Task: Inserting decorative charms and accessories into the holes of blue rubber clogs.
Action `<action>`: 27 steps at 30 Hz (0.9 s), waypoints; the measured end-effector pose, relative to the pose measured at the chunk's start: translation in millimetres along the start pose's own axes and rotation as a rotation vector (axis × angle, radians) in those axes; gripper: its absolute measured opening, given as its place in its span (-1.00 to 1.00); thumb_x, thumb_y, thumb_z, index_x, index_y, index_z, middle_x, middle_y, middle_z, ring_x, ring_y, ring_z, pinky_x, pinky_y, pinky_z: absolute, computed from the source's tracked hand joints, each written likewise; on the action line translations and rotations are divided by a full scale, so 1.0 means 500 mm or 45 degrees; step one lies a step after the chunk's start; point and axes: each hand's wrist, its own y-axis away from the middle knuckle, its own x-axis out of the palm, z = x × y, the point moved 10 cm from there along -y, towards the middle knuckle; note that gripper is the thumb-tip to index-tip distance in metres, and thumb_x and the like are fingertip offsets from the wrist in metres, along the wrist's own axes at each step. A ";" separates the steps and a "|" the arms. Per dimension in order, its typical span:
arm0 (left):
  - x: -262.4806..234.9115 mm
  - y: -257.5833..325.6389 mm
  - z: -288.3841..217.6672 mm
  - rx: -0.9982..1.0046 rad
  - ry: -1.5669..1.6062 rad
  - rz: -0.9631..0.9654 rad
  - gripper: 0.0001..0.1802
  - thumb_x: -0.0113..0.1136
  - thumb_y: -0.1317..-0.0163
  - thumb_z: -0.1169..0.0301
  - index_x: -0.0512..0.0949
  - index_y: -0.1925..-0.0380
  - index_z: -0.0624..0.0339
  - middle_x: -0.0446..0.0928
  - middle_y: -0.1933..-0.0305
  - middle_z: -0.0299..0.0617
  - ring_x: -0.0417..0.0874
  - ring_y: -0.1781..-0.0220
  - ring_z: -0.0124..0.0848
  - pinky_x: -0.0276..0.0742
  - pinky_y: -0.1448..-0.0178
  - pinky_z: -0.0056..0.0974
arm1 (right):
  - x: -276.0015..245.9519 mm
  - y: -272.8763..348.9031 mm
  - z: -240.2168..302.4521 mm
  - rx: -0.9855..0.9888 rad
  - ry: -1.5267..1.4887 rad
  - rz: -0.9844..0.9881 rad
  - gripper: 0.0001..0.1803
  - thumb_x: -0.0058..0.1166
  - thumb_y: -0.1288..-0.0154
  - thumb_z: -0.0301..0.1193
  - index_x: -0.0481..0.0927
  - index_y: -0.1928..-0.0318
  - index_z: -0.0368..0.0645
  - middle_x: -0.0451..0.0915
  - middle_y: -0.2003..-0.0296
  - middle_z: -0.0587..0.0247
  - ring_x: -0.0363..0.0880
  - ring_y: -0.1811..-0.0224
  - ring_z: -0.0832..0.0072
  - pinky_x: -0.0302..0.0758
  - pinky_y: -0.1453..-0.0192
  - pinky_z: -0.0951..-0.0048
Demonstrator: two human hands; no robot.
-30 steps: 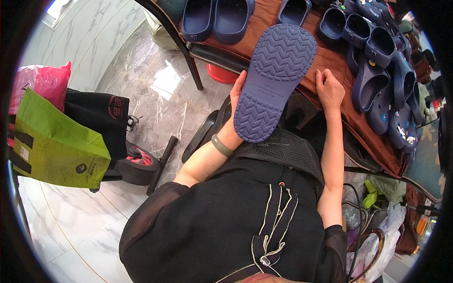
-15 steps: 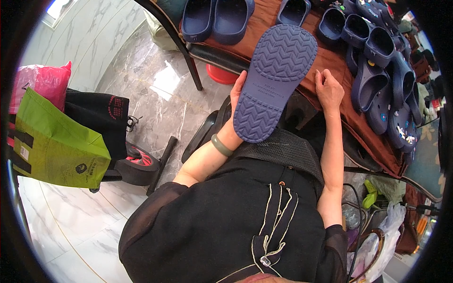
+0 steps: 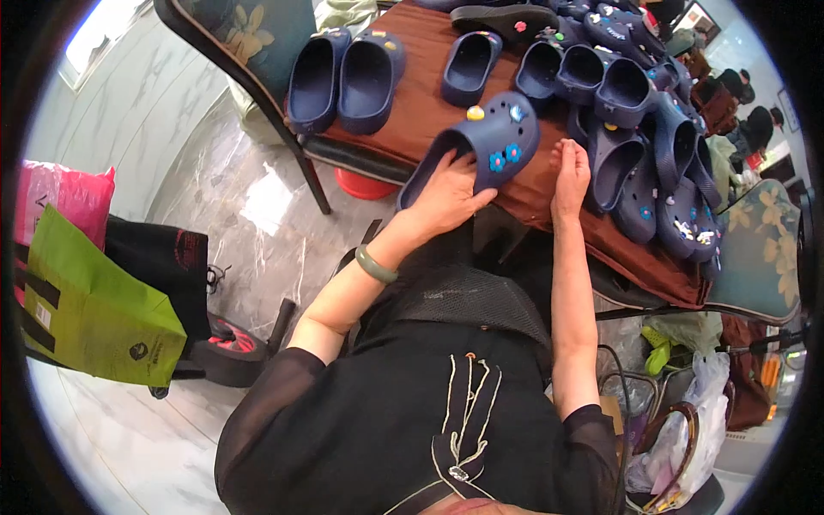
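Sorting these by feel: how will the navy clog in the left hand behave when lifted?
The clog looks like thick moulded foam, so probably light and keeps its shape. The left hand grips its heel rim alone, suggesting stiffness. Its charms may snag.

Bright, even daylight from a window (image 3: pixel 90 39) at upper left; white glare patch on marble floor (image 3: pixel 266 202). Soft, faint shadows beneath chair (image 3: pixel 249 34). Strong fisheye bending and black vignette at rim; centre sharp, edges slightly soft.

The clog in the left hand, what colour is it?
Navy blue clog, with small blue flower and yellow charms on top; the head view shows it.
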 end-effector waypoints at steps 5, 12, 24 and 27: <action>0.096 -0.002 0.008 -0.028 -0.222 0.231 -0.59 0.04 -0.24 0.22 0.47 -0.07 0.07 0.41 -0.19 -0.11 0.21 -0.36 -0.10 -0.15 -0.44 0.15 | 0.116 -0.035 0.050 -0.024 0.235 0.481 -0.59 0.14 -0.25 -0.34 0.47 -0.07 -0.25 0.46 -0.03 0.22 0.48 -0.01 0.51 0.39 -0.11 0.49; 0.107 -0.042 0.001 -0.119 -0.208 0.306 -0.65 0.02 -0.26 0.20 0.53 0.06 0.15 0.50 -0.08 -0.05 0.27 -0.33 -0.09 -0.11 -0.41 0.19 | 0.179 -0.050 -0.009 -0.115 0.525 0.994 -0.31 0.15 -0.20 -0.21 0.27 -0.26 -0.26 0.32 -0.19 0.01 0.23 -0.31 0.24 0.13 -0.38 0.35; 0.123 -0.061 0.087 -1.104 2.023 0.241 -0.44 0.02 -0.29 -0.04 0.34 -0.09 0.14 0.46 -0.05 -0.01 0.54 -0.01 -0.16 0.41 -0.17 -0.04 | 0.198 -0.056 0.008 -0.525 1.278 0.810 -0.74 -0.28 -0.39 -0.30 0.28 0.12 -0.27 0.52 0.18 -0.27 0.50 0.10 -0.15 0.44 0.01 -0.08; 0.132 -0.076 0.091 -1.209 1.960 -0.004 -0.57 0.09 -0.28 0.13 0.41 0.04 0.24 0.54 0.11 -0.01 0.57 0.03 -0.20 0.48 -0.10 -0.04 | 0.208 -0.051 0.019 -0.530 1.417 0.873 -0.75 -0.24 -0.35 -0.37 0.29 0.10 -0.31 0.54 0.22 -0.26 0.56 0.20 -0.13 0.51 0.10 -0.03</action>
